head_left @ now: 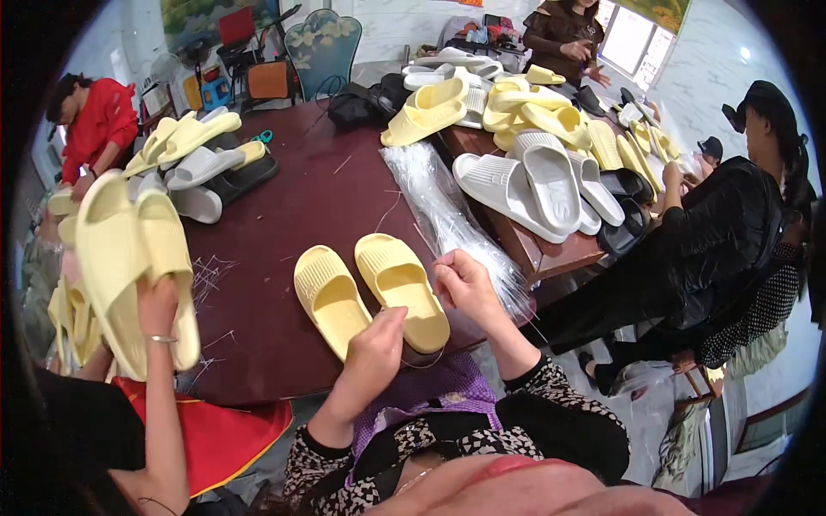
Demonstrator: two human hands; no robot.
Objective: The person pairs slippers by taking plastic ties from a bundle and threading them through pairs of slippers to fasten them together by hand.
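Observation:
Two pale yellow slippers lie side by side on the dark red table (292, 189) in front of me. My left hand (376, 344) rests on the near end of the left slipper (331, 299), fingers curled. My right hand (462, 279) is beside the right slipper (401, 288), pinching a thin clear plastic strand pulled from a bundle of clear strands (447, 219) in a plastic wrap. A loop of that strand hangs near the table edge below the right slipper.
Piles of yellow, white and black slippers (525, 146) cover the far right table; more lie at the far left (202, 159). A person at my left holds up a pair of yellow slippers (129, 258). Other people sit at the right, left and back. Cut strands litter the table.

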